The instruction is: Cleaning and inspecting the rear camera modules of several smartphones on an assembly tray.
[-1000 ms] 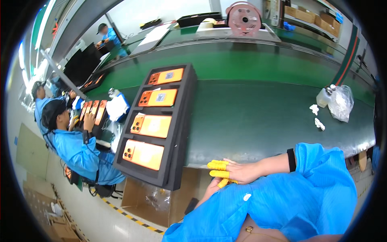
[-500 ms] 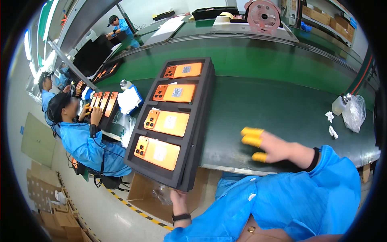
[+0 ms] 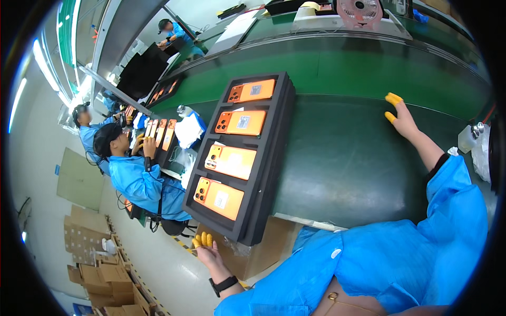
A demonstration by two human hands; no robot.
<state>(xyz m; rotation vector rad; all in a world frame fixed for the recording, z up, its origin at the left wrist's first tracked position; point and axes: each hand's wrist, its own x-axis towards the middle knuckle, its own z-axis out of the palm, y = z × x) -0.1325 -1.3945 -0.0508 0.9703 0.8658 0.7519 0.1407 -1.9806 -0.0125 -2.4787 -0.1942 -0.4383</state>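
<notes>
A stack of dark foam trays (image 3: pixel 270 158) rests on the green bench, its near end jutting past the front edge. Several orange smartphones (image 3: pixel 241 122) lie back-up in the top tray's compartments, pale labels on their backs. My left hand (image 3: pixel 210 256) is palm-up just below the tray's near end, yellow covers on its fingertips. Its fingers are stretched and hold nothing; whether they touch the tray I cannot tell. Over the bench to the right, my right hand (image 3: pixel 404 122) reaches far forward, open, with yellow fingertip covers and nothing in it.
Left of the trays are a white cloth (image 3: pixel 188 131) and clear plastic bags (image 3: pixel 184 160). A co-worker in blue (image 3: pixel 134 176) handles orange phones there. A bottle (image 3: pixel 468 138) and a plastic bag (image 3: pixel 482 158) stand at right. A cardboard box (image 3: pixel 271 239) sits below the bench edge.
My right hand has moved forward and right across the bench. My left hand, formerly under the tray's near corner, is now lower and left with its fingers showing. The view has shifted.
</notes>
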